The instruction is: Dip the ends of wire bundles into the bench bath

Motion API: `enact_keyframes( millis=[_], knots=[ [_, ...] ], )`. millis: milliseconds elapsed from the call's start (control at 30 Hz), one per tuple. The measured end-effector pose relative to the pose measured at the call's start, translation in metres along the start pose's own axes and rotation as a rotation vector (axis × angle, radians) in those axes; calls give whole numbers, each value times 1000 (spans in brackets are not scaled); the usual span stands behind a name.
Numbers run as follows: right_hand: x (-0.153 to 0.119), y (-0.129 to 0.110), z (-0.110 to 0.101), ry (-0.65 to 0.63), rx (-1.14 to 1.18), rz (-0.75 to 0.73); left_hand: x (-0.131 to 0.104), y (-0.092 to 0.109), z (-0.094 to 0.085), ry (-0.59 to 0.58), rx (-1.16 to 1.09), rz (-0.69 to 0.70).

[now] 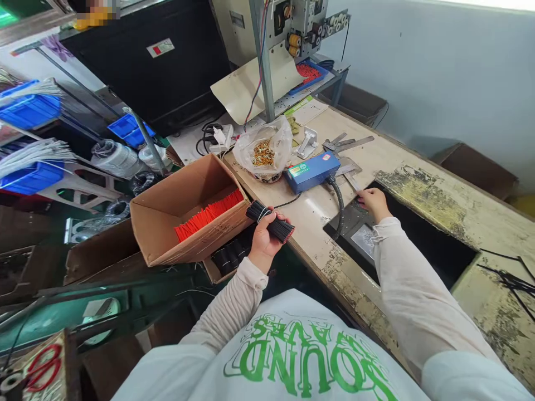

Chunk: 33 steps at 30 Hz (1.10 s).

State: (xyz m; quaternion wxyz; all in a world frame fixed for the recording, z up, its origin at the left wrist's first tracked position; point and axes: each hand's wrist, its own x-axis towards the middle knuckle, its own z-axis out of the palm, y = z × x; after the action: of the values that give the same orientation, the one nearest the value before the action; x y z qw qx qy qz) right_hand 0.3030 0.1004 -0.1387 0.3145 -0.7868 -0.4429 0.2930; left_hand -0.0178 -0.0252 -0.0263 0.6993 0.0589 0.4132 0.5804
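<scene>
My left hand (pixel 266 238) is closed round a bundle of black wires (pixel 276 227), bound with a pale tie and showing reddish tips at the near end. It is beside the cardboard box (pixel 196 248) of red wires (pixel 211 213), at the table's edge. Over the table opening, my right hand (pixel 375 203) pinches the near end of a thin flat metal strip (pixel 352 181). Just left of that hand is a blue box-shaped device (pixel 313 171) with a thick black cable (pixel 339 209). Beyond the strip lie metal calipers (pixel 349 142).
A clear bag of small brass-coloured parts (pixel 264 153) stands behind the blue device. Rectangular opening (pixel 434 234) cuts into the worn table (pixel 418 150). Black strips (pixel 512 281) lie at right. A box of black bundles (pixel 228 259) sits below the cardboard box. A metal post (pixel 262 67) rises behind.
</scene>
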Motion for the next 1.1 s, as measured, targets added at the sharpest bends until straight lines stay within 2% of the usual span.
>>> enact_keyframes(
  millis=[100, 167, 233, 300, 400, 533, 700, 1100],
  knots=[
    [-8, 3, -12, 63, 239, -18, 1, -4, 2, -46, 94, 47],
    [-18, 10, -30, 138, 436, -80, 2, -7, 4, -101, 103, 59],
    [-34, 21, -53, 178, 514, -136, 2, -10, 6, -152, 80, 37],
    [-55, 35, -75, 156, 409, -127, 2, -12, 9, -183, 42, -8],
    [-85, 59, -93, 74, 174, 8, 2, -17, 8, -209, 29, -70],
    [-105, 90, -90, 36, 57, 167, 2, -25, 0, -232, 88, -134],
    [-101, 113, -76, 19, -10, 213, -7, -30, -10, -198, 151, -171],
    [-84, 101, -61, -48, -288, 113, -14, -35, -24, -147, 216, -155]
  ],
)
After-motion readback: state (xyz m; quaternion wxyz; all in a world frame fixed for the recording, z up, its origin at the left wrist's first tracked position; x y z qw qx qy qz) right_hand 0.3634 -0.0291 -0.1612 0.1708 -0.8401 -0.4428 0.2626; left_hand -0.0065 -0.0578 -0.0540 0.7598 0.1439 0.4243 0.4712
